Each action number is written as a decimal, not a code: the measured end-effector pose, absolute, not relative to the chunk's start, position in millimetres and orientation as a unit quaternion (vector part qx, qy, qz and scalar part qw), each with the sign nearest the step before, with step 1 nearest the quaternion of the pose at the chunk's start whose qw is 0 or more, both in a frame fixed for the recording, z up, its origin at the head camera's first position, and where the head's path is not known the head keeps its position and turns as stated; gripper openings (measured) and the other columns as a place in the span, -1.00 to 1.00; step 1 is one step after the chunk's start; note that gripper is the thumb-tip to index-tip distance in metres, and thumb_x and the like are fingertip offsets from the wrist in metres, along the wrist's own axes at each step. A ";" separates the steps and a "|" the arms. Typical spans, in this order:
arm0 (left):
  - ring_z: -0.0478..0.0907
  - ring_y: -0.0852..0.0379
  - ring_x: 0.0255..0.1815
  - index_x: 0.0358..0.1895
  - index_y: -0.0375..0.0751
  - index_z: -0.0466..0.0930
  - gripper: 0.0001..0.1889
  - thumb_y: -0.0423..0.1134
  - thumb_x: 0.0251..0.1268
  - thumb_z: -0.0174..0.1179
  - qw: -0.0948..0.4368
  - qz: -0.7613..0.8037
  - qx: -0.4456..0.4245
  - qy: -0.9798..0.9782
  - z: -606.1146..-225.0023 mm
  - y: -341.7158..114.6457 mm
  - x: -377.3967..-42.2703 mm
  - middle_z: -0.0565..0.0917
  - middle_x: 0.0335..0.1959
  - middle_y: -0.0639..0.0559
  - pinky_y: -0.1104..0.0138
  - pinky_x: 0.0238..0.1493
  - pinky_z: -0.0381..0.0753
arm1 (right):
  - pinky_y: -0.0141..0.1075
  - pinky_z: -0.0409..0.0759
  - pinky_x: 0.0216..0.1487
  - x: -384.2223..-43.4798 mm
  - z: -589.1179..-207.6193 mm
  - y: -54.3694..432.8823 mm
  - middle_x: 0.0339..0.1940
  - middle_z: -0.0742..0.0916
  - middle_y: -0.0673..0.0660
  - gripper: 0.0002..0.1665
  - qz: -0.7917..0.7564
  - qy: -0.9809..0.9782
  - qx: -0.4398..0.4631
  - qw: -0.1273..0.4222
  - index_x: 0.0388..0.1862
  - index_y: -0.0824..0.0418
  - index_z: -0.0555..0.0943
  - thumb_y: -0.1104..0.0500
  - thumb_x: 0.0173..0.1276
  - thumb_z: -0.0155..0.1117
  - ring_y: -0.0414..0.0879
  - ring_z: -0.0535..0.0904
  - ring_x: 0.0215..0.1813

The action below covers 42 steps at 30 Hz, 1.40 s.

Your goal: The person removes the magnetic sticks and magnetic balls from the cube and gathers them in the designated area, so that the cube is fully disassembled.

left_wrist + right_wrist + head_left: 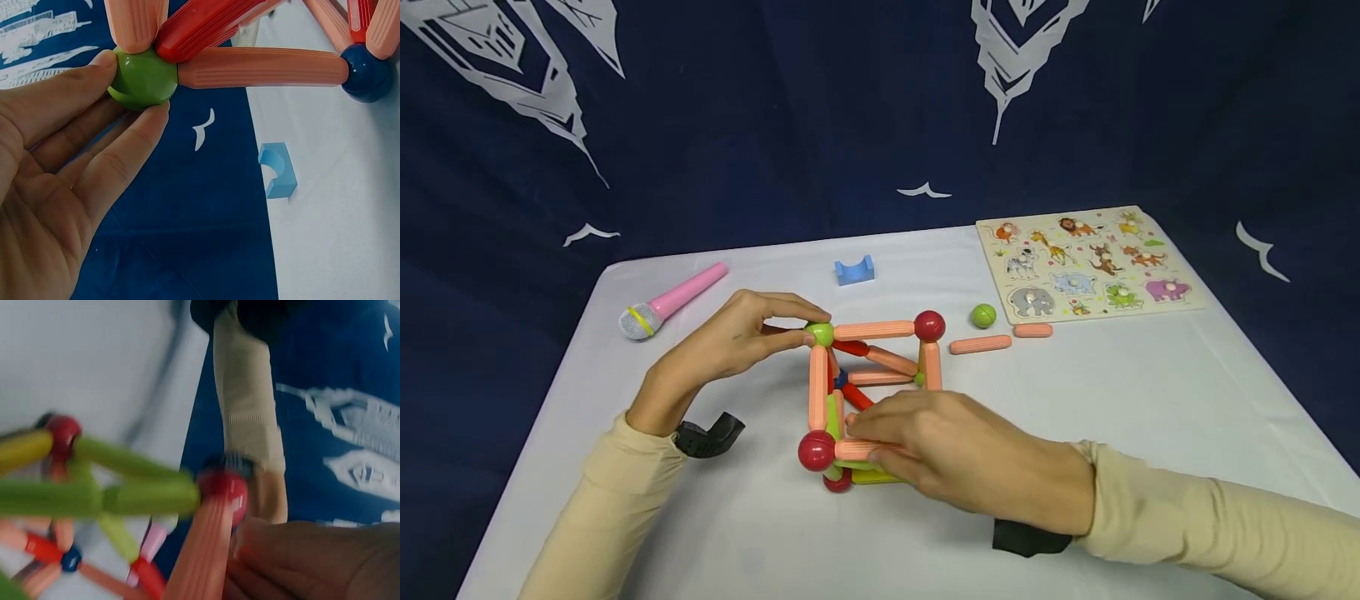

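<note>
A frame of ribbed peach, red and green magnetic rods joined by balls stands at the table's middle. My left hand [737,333] pinches the green ball [822,335] at its far left top corner between thumb and fingers. Along the near top edge, my right hand [962,450] pinches a peach rod [853,450] that meets a red ball [816,451]. Part of that rod is hidden behind the fingers. Another red ball [929,326] tops the far right corner. Lower inside, a blue ball [367,72] joins several rods. The right wrist view is blurred.
A pink toy microphone [685,292] lies at left, and a blue cradle-shaped block [854,271] sits behind the frame. To the right are a loose green ball [983,315], a long peach rod [981,344], a short one [1033,331] and an animal puzzle board [1097,312].
</note>
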State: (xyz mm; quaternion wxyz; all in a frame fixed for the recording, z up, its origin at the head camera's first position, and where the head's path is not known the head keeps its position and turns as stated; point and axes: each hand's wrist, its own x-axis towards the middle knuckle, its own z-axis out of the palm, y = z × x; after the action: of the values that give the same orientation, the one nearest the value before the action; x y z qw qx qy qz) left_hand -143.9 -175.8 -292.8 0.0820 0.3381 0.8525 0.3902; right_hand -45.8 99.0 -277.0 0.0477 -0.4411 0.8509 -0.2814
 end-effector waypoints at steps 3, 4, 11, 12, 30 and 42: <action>0.58 0.09 0.12 0.06 -0.17 0.70 -0.72 -0.34 0.30 0.30 0.086 0.389 0.334 0.854 -293.8 -175.9 -143.2 0.70 0.01 0.07 0.09 0.06 0.62 | -0.35 0.57 0.11 -40.3 -280.4 86.0 0.00 0.74 -0.04 -0.69 -0.264 0.846 -0.460 0.043 0.07 0.14 0.72 0.14 0.38 0.33 -0.24 0.62 0.10; 0.58 0.09 0.13 0.06 -0.16 0.71 -0.72 -0.33 0.30 0.30 0.086 0.389 0.334 0.854 -294.1 -175.9 -143.1 0.70 0.01 0.07 0.09 0.07 0.62 | -0.37 0.58 0.10 -39.6 -281.3 83.7 -0.01 0.75 -0.04 -0.70 -0.264 0.846 -0.461 0.042 0.06 0.14 0.72 0.15 0.38 0.33 -0.25 0.62 0.08; 0.57 0.09 0.14 0.06 -0.14 0.71 -0.72 -0.33 0.30 0.30 0.084 0.384 0.334 0.857 -292.1 -175.5 -142.6 0.70 0.01 0.08 0.08 0.08 0.61 | -0.40 0.61 -0.01 -36.7 -284.1 78.6 -0.07 0.75 -0.04 -0.74 -0.246 0.856 -0.453 0.031 -0.01 0.13 0.75 0.21 0.33 0.38 -0.27 0.64 0.01; 0.57 0.09 0.14 0.06 -0.14 0.71 -0.73 -0.33 0.30 0.30 0.084 0.382 0.333 0.858 -291.8 -175.8 -142.4 0.70 0.01 0.08 0.07 0.08 0.61 | -0.40 0.62 -0.02 -36.6 -284.4 78.4 -0.07 0.75 -0.04 -0.74 -0.242 0.857 -0.453 0.030 -0.01 0.12 0.75 0.21 0.32 0.38 -0.27 0.64 0.01; 0.57 0.12 0.12 0.06 -0.09 0.71 -0.72 -0.31 0.30 0.31 0.089 0.385 0.326 0.859 -293.8 -177.8 -140.3 0.70 0.02 0.12 0.12 0.03 0.64 | -0.55 0.50 -0.02 -41.1 -295.0 81.1 -0.06 0.68 -0.01 -0.70 -0.319 0.821 -0.470 0.055 0.04 0.20 0.70 0.33 0.34 0.28 -0.22 0.53 -0.01; 0.58 0.11 0.11 0.07 -0.13 0.70 -0.71 -0.33 0.29 0.31 0.075 0.375 0.336 0.860 -294.9 -178.9 -138.5 0.69 0.04 0.09 0.17 -0.02 0.66 | -0.43 0.56 0.09 -53.1 -267.9 119.1 0.04 0.67 -0.08 -0.65 -0.323 0.840 -0.436 0.005 0.09 0.11 0.70 0.28 0.33 0.34 -0.25 0.53 0.12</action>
State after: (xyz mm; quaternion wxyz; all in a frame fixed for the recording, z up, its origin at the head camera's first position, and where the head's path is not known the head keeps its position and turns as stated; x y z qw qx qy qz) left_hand -138.5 -178.9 -294.9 0.0750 0.3363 0.8605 0.3753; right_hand -53.1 119.1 -267.9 0.0053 -0.4361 0.8400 -0.3228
